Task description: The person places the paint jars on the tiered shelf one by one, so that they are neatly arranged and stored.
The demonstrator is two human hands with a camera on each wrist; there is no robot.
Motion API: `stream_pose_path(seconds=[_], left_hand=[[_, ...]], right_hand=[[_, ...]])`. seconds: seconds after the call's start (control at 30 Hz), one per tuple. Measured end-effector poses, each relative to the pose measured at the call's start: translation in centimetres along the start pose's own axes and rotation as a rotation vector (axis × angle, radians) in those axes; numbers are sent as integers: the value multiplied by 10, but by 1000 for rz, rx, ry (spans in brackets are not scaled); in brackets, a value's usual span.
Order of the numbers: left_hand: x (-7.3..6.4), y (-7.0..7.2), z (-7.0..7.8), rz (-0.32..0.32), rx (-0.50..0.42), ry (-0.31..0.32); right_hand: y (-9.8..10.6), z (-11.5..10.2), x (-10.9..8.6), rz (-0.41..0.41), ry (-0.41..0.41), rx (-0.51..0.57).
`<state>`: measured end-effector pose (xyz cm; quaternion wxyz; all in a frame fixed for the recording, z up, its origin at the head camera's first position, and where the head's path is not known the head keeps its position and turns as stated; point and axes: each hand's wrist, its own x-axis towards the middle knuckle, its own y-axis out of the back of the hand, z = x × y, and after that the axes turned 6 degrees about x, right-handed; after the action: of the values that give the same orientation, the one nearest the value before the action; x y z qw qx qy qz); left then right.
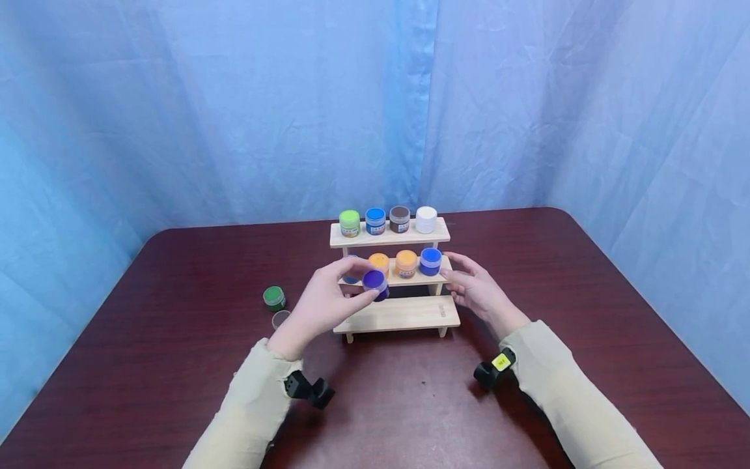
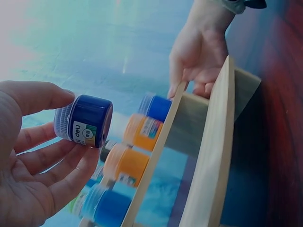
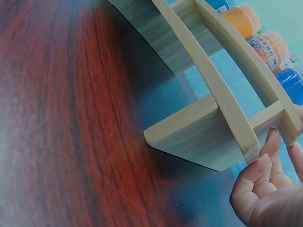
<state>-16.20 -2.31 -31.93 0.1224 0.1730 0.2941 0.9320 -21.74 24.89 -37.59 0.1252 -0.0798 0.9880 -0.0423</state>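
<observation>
My left hand (image 1: 331, 296) pinches a dark purple-blue paint jar (image 1: 375, 284) between thumb and fingers, in front of the middle shelf. In the left wrist view the jar (image 2: 90, 121) lies tilted on its side, its label facing the camera. At the right end of a three-step wooden stand (image 1: 398, 314), my right hand (image 1: 477, 286) grips the middle shelf's edge, its fingers curled beside the wood in the right wrist view. Close to that hand on the middle shelf is a blue jar (image 1: 430, 262). Two orange jars (image 1: 406, 264) stand left of it, and a blue jar (image 2: 106, 206) is partly hidden behind my left hand in the head view.
The top shelf carries a light green jar (image 1: 349, 223), a blue jar (image 1: 375, 221), a dark brown jar (image 1: 400, 219) and a white jar (image 1: 426, 220). Left of the stand, a green jar (image 1: 274, 298) and a clear round piece (image 1: 280, 318) rest on the dark red table (image 1: 193, 339).
</observation>
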Motion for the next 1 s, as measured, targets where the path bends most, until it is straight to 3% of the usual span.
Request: stream_pose_path(seconds=[0.37,0.7,1.0], left_hand=[[11,-30,5,-78,-39,-40],[19,-53,12,-121,50,-106],[27,-72,8,-188,27,-81]], right_hand=[[-1,-1,1,17,-3,-32],[0,0,1,16,-15,-27],[1,0,1,-1,-8,-48]])
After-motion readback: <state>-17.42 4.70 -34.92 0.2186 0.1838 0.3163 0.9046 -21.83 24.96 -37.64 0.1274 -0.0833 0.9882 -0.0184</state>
